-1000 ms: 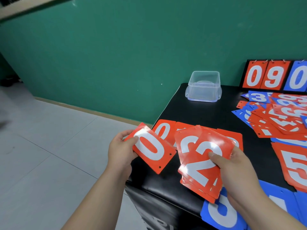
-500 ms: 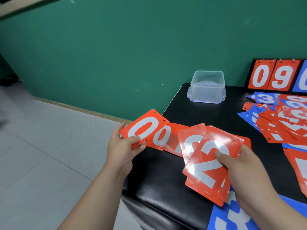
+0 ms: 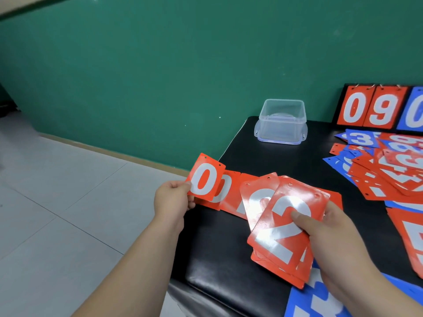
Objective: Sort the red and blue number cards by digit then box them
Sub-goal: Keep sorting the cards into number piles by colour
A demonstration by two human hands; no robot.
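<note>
Up front, the left hand [image 3: 170, 197] pinches a red 0 card [image 3: 206, 178] by its lower left corner, the card standing above the grip and over another 0 card [image 3: 223, 191] lying at the tabletop [image 3: 286, 161] edge. The right hand [image 3: 329, 234] closes its grip on a fanned stack of red 2 cards [image 3: 283, 232], thumb pressed on the top face. A clear box [image 3: 281, 121] sits well apart, near the wall.
</note>
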